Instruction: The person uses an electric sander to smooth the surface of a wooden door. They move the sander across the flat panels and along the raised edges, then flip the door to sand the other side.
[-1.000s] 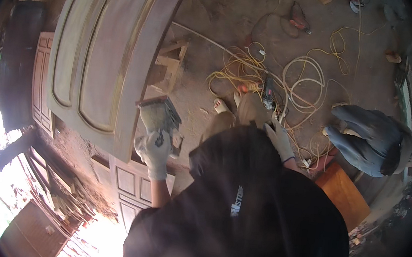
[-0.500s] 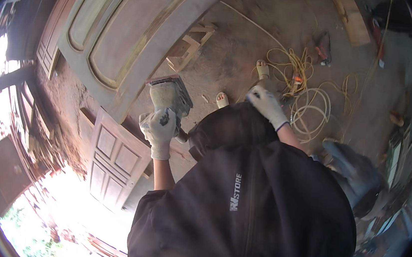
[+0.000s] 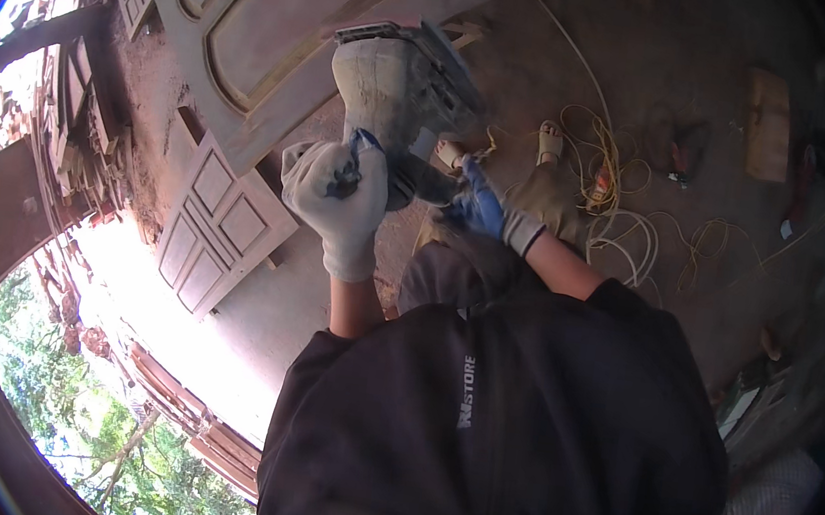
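Note:
My left hand, in a white knit glove with dark patches, is closed round the handle of a dusty power sander. The sander is held up in front of my chest, its flat pad turned away to the upper right. Its dark rear stub points toward my right hand, in a glove with a blue palm. That hand is slightly blurred, with the thumb stretched up and apart from the other fingers. Whether it touches the stub, I cannot tell. Beyond the sander lies a large panelled wooden door, raised off the floor.
A smaller panelled door lies at the left. Yellow cord and pale hose are coiled on the floor near my feet. Farther right are a red power tool and a wooden block. Stacked timber stands far left.
My left hand has raised the sander closer and tilted it to the right. My right hand has come in leftward, to the sander's rear end, and turned its blue palm into view.

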The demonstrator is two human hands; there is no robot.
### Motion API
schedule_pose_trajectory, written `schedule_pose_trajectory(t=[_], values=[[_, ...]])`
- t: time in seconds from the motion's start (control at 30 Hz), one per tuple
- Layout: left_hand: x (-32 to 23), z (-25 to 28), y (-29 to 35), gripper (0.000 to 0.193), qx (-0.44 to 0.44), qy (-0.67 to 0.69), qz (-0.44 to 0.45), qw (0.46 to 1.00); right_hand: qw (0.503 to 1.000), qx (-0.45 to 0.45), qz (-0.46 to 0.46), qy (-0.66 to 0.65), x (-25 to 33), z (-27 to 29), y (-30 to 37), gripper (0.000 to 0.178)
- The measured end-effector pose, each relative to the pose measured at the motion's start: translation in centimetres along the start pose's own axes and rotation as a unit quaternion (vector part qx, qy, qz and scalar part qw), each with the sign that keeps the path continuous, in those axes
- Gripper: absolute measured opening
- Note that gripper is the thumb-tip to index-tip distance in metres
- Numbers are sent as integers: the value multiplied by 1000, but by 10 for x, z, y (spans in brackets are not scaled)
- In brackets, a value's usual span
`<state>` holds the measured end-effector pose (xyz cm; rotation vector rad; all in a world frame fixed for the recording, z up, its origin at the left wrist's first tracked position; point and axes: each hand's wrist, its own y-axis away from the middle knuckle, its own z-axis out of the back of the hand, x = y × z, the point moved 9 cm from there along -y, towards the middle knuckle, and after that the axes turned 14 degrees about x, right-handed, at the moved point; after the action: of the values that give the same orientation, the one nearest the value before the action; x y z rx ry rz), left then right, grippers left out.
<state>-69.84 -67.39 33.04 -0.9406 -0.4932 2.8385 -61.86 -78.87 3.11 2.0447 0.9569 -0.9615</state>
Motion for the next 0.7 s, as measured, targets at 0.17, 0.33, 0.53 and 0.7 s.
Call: schedule_pose_trajectory(t=[0.17, 0.33, 0.53, 0.7], values=[[12, 6, -5, 40, -13, 45, -2, 999, 940, 41, 152, 302, 17, -73, -27, 43], [43, 24, -10, 40, -44, 121, -12, 992, 905, -64, 262, 328, 68, -55, -29, 34], [72, 25, 28, 38, -25, 112, 16, 993, 879, 11, 156, 450, -82, -54, -95, 48], [79, 3, 63, 37, -40, 104, 18, 994, 848, -58, 88, 520, -66, -39, -78, 54]])
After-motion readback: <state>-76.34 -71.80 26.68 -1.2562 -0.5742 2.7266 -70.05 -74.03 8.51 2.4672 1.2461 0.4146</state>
